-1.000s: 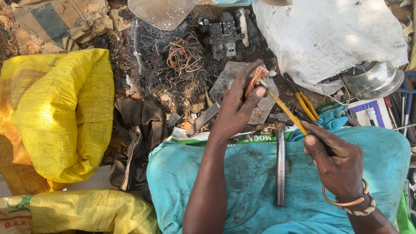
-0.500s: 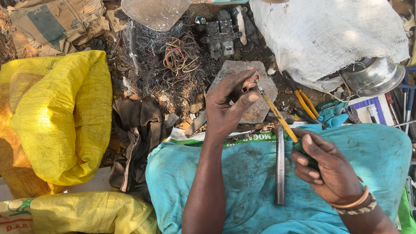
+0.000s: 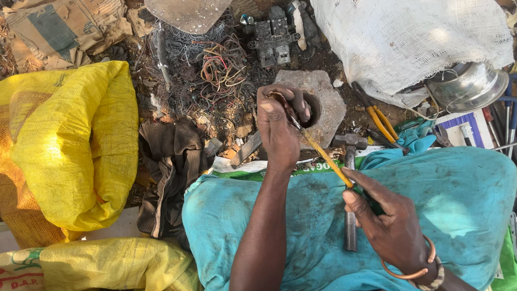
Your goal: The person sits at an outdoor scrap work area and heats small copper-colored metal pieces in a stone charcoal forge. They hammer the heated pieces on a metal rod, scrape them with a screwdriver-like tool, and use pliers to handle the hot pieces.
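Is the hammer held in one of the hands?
No, the hammer lies on the teal cloth; the right hand holds a screwdriver.

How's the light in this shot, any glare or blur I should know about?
Head view: hard sunlight from above, so the white mesh sack and yellow sack look bleached in patches; the steel bowl throws glare; the wire tangle sits in shade. Left hand, right hand and the yellow-handled tool are sharp, with no motion blur.

Beside the left grip [image 3: 280, 126], a rough grey stone block [image 3: 328, 102]; under the right grip [image 3: 390, 226], matt, dusty teal cloth [image 3: 301, 215] and a dull metal hammer [image 3: 350, 161].
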